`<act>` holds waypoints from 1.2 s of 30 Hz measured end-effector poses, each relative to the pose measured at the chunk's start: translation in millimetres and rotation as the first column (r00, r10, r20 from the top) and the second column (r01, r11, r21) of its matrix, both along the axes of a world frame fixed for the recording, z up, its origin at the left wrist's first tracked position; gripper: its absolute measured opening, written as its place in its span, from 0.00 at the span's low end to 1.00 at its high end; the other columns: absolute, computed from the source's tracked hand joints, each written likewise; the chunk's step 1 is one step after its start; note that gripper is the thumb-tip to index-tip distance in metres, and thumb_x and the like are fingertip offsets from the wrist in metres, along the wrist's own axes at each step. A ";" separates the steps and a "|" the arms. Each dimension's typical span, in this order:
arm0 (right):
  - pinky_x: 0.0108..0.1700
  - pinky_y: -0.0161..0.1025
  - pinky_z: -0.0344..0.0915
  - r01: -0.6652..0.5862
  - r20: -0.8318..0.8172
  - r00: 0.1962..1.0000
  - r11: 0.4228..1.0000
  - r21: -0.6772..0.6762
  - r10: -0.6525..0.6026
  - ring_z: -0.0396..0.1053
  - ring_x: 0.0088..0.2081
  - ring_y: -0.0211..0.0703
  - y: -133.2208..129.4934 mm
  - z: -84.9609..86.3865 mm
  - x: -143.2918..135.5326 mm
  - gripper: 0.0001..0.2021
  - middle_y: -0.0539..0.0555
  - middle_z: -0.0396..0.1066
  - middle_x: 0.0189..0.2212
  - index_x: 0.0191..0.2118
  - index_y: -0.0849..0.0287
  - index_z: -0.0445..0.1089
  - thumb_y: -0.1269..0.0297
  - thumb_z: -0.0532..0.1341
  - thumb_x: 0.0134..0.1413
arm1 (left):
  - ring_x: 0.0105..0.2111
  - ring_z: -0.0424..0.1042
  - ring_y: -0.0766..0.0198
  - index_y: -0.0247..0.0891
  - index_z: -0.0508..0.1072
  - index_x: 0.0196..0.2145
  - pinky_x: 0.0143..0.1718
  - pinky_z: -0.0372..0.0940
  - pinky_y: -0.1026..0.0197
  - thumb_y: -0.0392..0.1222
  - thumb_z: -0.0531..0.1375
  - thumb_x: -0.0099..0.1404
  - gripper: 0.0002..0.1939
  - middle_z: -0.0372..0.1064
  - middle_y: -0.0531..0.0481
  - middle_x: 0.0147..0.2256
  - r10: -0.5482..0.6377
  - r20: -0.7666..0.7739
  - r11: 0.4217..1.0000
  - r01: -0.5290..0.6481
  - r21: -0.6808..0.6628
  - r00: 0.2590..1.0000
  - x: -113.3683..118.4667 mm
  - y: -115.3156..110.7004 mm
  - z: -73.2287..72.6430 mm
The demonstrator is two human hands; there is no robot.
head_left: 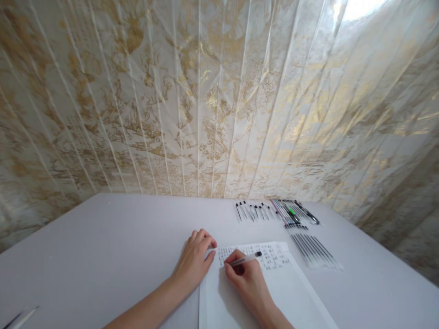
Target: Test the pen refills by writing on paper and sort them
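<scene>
A white sheet of paper (284, 297) lies on the table, with rows of dark handwriting across its upper part. My right hand (252, 283) rests on the sheet and is closed around a pen (245, 259) that has a clear barrel and a black end. The pen slants, its tip down at the left of the written lines and partly hidden by my fingers. My left hand (197, 256) lies at the sheet's upper left edge. Its fingers are loosely bent, the thumb is apart from them, and nothing shows in it.
Several pens (259, 211) lie in a row at the table's back. Beside them is a dense group of pens (297, 212), with thin refills (315, 251) spread nearer me. Two slim sticks (25, 316) lie at the front left. A gold-patterned curtain (192, 114) hangs behind the white table (103, 256).
</scene>
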State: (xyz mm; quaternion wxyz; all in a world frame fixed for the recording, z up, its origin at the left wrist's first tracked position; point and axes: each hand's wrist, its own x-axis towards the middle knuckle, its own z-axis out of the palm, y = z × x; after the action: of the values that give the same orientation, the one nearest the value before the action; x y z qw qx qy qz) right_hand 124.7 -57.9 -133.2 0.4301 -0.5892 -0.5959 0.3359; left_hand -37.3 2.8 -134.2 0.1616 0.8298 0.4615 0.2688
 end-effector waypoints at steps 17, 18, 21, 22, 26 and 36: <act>0.25 0.32 0.52 -0.016 -0.029 0.999 1.000 -0.018 0.016 0.56 0.22 0.35 1.6 0.7 0.3 0.06 0.46 0.61 0.17 0.25 0.61 0.67 0.67 0.56 0.48 | 0.41 0.62 0.57 0.42 0.68 0.33 0.42 0.59 0.56 0.31 0.54 0.59 0.07 0.65 0.50 0.38 -0.009 0.015 1.000 0.009 0.026 1.000 0.3 1.5 -1.1; 0.25 0.32 0.52 -0.016 -0.028 0.999 1.000 -0.020 0.015 0.56 0.22 0.35 1.8 0.4 0.4 0.06 0.46 0.61 0.18 0.25 0.61 0.67 0.67 0.56 0.48 | 0.41 0.63 0.57 0.41 0.68 0.33 0.42 0.59 0.56 0.31 0.54 0.59 0.07 0.65 0.50 0.37 -0.009 0.017 1.000 0.008 0.024 1.000 0.4 1.5 -0.9; 0.25 0.32 0.53 -0.016 -0.031 0.999 1.000 -0.023 0.015 0.56 0.22 0.35 2.4 -0.9 0.6 0.06 0.47 0.62 0.18 0.25 0.62 0.67 0.67 0.56 0.47 | 0.41 0.62 0.57 0.41 0.68 0.33 0.43 0.59 0.56 0.31 0.55 0.59 0.07 0.65 0.50 0.37 -0.005 0.015 1.000 0.005 0.020 1.000 0.9 1.3 -0.2; 0.25 0.32 0.53 -0.015 -0.032 0.999 1.000 -0.020 0.015 0.56 0.22 0.35 2.6 -1.3 0.6 0.06 0.46 0.62 0.18 0.25 0.61 0.67 0.67 0.56 0.47 | 0.41 0.62 0.57 0.41 0.69 0.33 0.43 0.59 0.56 0.31 0.55 0.59 0.07 0.65 0.50 0.37 -0.004 0.015 1.000 0.003 0.020 1.000 0.9 1.3 -0.2; 0.25 0.32 0.52 -0.010 -0.040 0.999 1.000 -0.015 0.010 0.56 0.22 0.35 2.8 -2.0 0.6 0.06 0.46 0.61 0.17 0.25 0.61 0.67 0.66 0.56 0.48 | 0.41 0.62 0.57 0.41 0.69 0.33 0.43 0.59 0.56 0.31 0.54 0.60 0.07 0.65 0.50 0.37 -0.005 0.015 1.000 0.005 0.015 1.000 0.5 1.7 -1.3; 0.25 0.32 0.53 -0.003 -0.019 1.000 1.000 -0.020 0.002 0.56 0.22 0.35 2.0 0.7 -0.2 0.05 0.46 0.62 0.17 0.25 0.61 0.67 0.67 0.56 0.47 | 0.41 0.62 0.57 0.41 0.68 0.33 0.43 0.59 0.55 0.31 0.55 0.60 0.07 0.65 0.50 0.38 -0.009 0.024 1.000 0.009 0.019 1.000 0.7 1.7 -3.6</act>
State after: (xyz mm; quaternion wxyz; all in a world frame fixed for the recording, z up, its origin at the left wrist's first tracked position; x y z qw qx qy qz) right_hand 124.6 -55.9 -132.5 0.4295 -0.5895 -0.5890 0.3480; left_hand -36.6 4.5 -137.8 0.1606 0.8302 0.4532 0.2821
